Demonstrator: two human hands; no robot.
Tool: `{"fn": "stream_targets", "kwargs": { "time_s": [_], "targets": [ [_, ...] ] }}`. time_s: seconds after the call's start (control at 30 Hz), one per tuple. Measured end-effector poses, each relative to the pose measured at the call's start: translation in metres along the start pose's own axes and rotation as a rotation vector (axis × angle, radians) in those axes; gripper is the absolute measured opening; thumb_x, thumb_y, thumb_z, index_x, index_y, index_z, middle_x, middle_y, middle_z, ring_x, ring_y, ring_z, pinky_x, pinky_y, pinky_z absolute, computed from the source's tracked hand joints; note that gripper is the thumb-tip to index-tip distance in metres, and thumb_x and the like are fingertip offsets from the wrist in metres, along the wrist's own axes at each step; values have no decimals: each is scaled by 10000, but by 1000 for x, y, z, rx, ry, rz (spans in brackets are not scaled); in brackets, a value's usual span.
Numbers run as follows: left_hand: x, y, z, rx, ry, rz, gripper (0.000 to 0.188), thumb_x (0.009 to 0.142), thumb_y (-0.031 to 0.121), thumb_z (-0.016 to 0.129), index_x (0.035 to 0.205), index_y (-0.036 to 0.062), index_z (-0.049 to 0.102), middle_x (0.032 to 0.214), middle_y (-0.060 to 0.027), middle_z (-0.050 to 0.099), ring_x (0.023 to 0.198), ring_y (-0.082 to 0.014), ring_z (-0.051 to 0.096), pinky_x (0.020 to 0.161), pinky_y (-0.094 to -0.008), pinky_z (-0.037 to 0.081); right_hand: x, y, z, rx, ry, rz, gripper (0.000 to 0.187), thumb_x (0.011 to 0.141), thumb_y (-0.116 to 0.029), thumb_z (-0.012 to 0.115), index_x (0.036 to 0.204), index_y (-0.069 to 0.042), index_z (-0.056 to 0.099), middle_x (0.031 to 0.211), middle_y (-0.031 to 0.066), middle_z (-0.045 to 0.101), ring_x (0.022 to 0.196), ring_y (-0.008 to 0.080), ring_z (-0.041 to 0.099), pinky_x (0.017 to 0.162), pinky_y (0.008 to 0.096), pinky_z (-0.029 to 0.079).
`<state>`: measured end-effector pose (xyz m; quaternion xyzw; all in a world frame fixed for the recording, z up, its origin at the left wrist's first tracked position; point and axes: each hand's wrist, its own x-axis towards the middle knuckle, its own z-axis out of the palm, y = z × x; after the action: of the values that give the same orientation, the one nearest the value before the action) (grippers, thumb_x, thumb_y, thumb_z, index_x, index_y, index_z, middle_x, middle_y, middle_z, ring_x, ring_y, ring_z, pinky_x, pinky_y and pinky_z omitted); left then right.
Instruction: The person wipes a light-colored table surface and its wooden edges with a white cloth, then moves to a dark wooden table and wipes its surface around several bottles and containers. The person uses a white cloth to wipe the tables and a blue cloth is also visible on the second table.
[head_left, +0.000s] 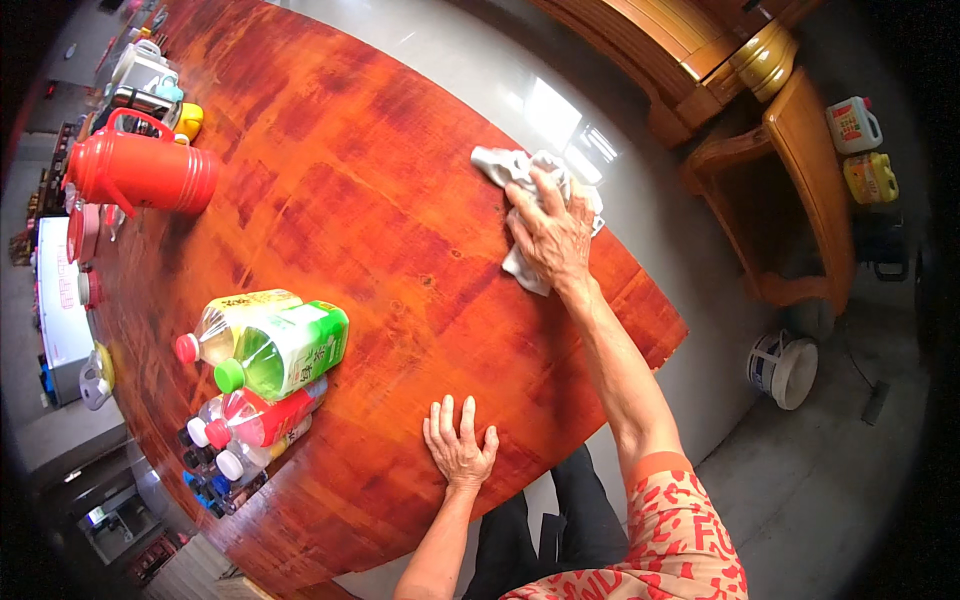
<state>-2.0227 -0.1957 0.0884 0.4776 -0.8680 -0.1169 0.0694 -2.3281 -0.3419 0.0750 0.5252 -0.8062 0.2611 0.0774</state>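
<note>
My right hand (552,232) presses a crumpled white cloth (522,268) against the far right edge of the reddish-brown wooden table (400,260). Part of the cloth bunches out beyond my fingers on the far side. Near the front edge, my left hand (460,445) lies flat on the tabletop with its fingers spread and nothing in it. To its left stand several plastic bottles, among them a green-capped drink bottle (300,350) and a red-capped one (235,318) beside it.
A red thermos jug (150,172) stands at the table's left side, with a yellow container (189,121) behind it. On the right are a wooden chair (800,190), a white bucket (786,370) on the floor, and two jugs, one white (852,126) and one yellow (870,178).
</note>
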Motion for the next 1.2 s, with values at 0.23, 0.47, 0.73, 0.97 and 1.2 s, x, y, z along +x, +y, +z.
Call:
{"fn": "stream_targets", "kwargs": {
  "time_s": [0.23, 0.47, 0.73, 0.97, 1.2],
  "targets": [
    [3, -2, 0, -7, 26, 19, 614, 844, 363, 624, 1392, 138, 459, 1453, -171, 370, 1353, -379, 318, 1112, -548, 263, -94, -26, -55, 161, -219, -146, 381, 826, -311, 660, 1192, -204, 657, 1366, 45, 504, 1319, 383, 336, 1094, 559, 225],
    [5, 0, -2, -8, 55, 15, 574, 858, 378, 626, 1367, 152, 486, 1442, -147, 388, 1336, -360, 343, 1083, -541, 298, -169, -51, -80, 277, -263, -231, 369, 706, -267, 740, 1068, -218, 686, 1252, -10, 574, 1259, 341, 425, 1034, 525, 301],
    [4, 1, -2, -5, 37, -4, 551, 868, 395, 612, 1352, 158, 497, 1434, -145, 408, 1332, -352, 352, 1077, -542, 307, -89, -45, -48, 168, -260, -326, 375, 744, -334, 700, 1116, -321, 658, 1368, -61, 520, 1208, 284, 433, 988, 482, 289],
    [0, -3, 0, -18, 2, -18, 568, 868, 398, 606, 1367, 167, 464, 1422, -160, 392, 1329, -374, 352, 1077, -573, 296, -6, -45, -5, 162, -206, -310, 357, 747, -320, 707, 1102, -332, 667, 1352, -45, 522, 1223, 302, 411, 963, 482, 287],
    [-1, -2, 0, -7, 27, -29, 536, 860, 395, 618, 1336, 168, 521, 1408, -147, 418, 1318, -362, 375, 1075, -557, 309, 62, -45, 37, -9, -56, -33, 309, 819, -317, 636, 1128, -304, 637, 1365, 10, 484, 1256, 372, 376, 969, 555, 288]
  ]
}}
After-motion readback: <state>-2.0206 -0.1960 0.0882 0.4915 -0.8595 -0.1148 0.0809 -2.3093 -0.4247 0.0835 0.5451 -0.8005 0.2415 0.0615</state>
